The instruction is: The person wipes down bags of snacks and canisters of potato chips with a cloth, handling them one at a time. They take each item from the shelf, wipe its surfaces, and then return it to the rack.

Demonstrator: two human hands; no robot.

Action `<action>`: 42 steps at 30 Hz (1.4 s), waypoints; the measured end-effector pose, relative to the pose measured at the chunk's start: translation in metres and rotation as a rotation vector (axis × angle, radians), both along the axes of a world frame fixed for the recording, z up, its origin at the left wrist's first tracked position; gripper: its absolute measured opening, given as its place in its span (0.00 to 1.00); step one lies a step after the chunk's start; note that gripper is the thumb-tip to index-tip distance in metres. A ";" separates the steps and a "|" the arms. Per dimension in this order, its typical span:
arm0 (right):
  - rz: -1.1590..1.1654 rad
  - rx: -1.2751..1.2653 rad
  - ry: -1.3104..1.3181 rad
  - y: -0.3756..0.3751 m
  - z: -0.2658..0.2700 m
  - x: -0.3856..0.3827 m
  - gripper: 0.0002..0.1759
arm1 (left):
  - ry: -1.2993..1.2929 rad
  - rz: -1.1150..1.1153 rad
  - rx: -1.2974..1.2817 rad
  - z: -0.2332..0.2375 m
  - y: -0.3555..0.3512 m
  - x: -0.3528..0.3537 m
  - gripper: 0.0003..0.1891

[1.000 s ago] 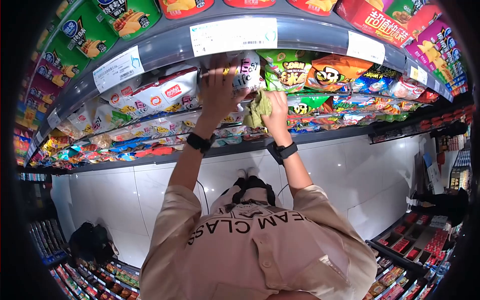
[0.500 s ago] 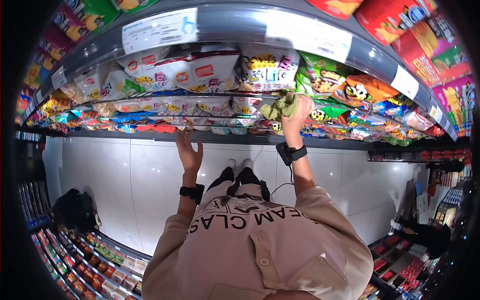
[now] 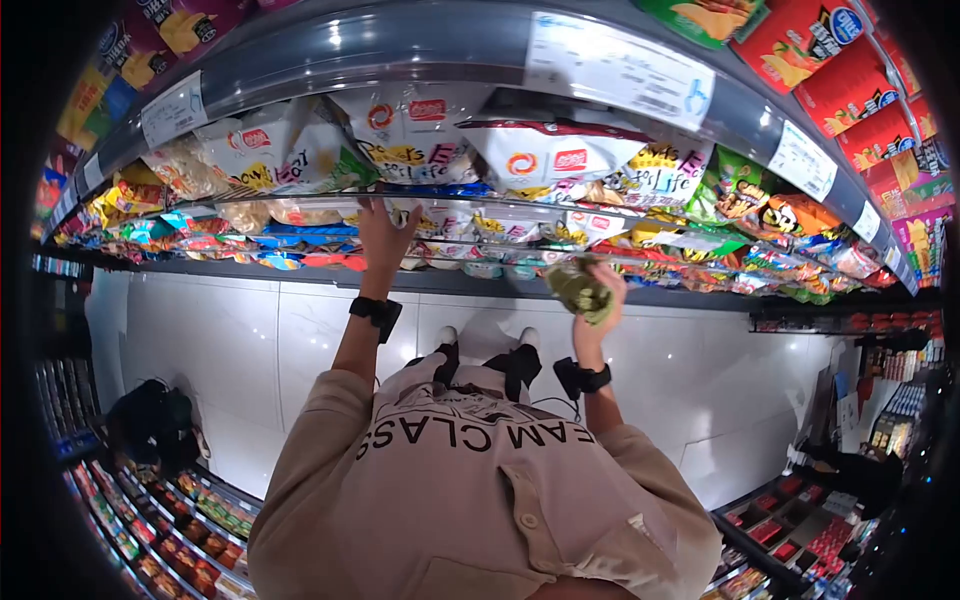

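My right hand (image 3: 603, 300) is closed around a crumpled green cloth (image 3: 578, 287), in front of the lower shelf edge. Up at a shelf rail (image 3: 480, 197), my left hand (image 3: 388, 228) touches or nearly touches the rail with its fingertips; its fingers are apart and nothing shows in them. Just above it sit white snack bags with a red and orange logo (image 3: 553, 156) in a row. Further right in that row are a green bag (image 3: 735, 188) and an orange bag (image 3: 800, 217).
White price labels (image 3: 620, 68) line the curved upper shelf edge. Red chip packs (image 3: 790, 45) stand at the upper right. Behind me, a person in dark clothes (image 3: 155, 422) is at the left, and another dark-clothed person (image 3: 860, 475) is at the right. More stocked shelves run behind.
My left hand has risen from below the shelves to the rail. My right hand, with the green cloth, has come down and back from the bags. The view has shifted left along the shelf.
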State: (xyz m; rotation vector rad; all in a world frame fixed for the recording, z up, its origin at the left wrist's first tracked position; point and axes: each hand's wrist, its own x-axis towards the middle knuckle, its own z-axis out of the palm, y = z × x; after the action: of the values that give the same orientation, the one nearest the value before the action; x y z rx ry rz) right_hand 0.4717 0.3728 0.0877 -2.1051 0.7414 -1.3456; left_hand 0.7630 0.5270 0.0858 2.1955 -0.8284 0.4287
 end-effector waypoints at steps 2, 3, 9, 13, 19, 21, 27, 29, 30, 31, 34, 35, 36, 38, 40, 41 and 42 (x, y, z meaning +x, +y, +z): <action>0.029 0.321 -0.025 0.048 -0.026 0.026 0.23 | 0.099 -0.094 -0.011 -0.011 0.000 0.015 0.34; 0.068 0.485 -0.049 0.069 -0.048 0.038 0.23 | -0.011 -0.112 0.001 -0.025 -0.001 0.021 0.33; 0.441 0.480 0.139 0.114 -0.061 0.103 0.28 | 0.004 -0.124 0.077 -0.041 -0.001 0.030 0.32; 0.375 0.666 0.013 0.092 -0.070 0.116 0.28 | 0.088 -0.219 0.201 -0.035 0.018 0.029 0.23; 0.180 0.725 0.113 0.053 -0.044 0.125 0.24 | 0.101 -0.577 -0.057 -0.026 0.050 0.015 0.12; 0.230 0.327 0.158 0.044 -0.051 0.131 0.30 | 0.188 -0.584 -0.124 -0.029 0.056 0.009 0.11; 0.424 0.289 0.283 0.014 -0.049 0.135 0.26 | 0.398 -0.524 -0.238 -0.018 0.059 0.015 0.08; 0.434 0.504 0.202 0.018 -0.039 0.140 0.17 | 0.499 -0.453 -0.211 -0.013 0.062 0.027 0.07; 0.434 0.506 0.203 0.024 -0.033 0.146 0.17 | 0.501 -0.453 -0.210 -0.003 0.061 0.029 0.07; 0.382 0.563 0.081 0.033 -0.024 0.153 0.15 | 0.552 -0.403 -0.260 0.007 0.062 0.031 0.06; 0.342 0.684 -0.128 0.061 0.010 0.168 0.14 | 0.673 -0.400 -0.407 0.003 0.063 0.039 0.08; 0.268 0.768 -0.199 0.071 0.017 0.172 0.14 | 0.730 -0.433 -0.521 0.011 0.062 0.036 0.13; 0.192 0.850 -0.269 0.076 0.019 0.173 0.14 | 0.787 -0.466 -0.638 0.016 0.063 0.034 0.17; 0.203 1.038 -0.283 0.082 0.002 0.170 0.14 | 0.745 -0.450 -0.601 0.009 0.071 0.035 0.30; 0.270 1.458 -0.557 0.106 0.026 0.158 0.14 | 0.923 -0.645 -0.385 0.000 0.086 0.038 0.39; 0.283 1.525 -0.540 0.109 0.026 0.149 0.12 | 1.104 -0.603 -0.109 -0.001 0.094 0.036 0.45; 0.282 1.526 -0.536 0.108 0.022 0.142 0.12 | 1.108 -0.602 -0.111 -0.001 0.099 0.031 0.45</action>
State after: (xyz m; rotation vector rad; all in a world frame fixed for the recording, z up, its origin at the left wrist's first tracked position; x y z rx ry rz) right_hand 0.6133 0.4811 0.1095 -0.5641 0.7715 -0.6469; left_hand 0.7937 0.6258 0.0844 1.5729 -0.7107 -0.9327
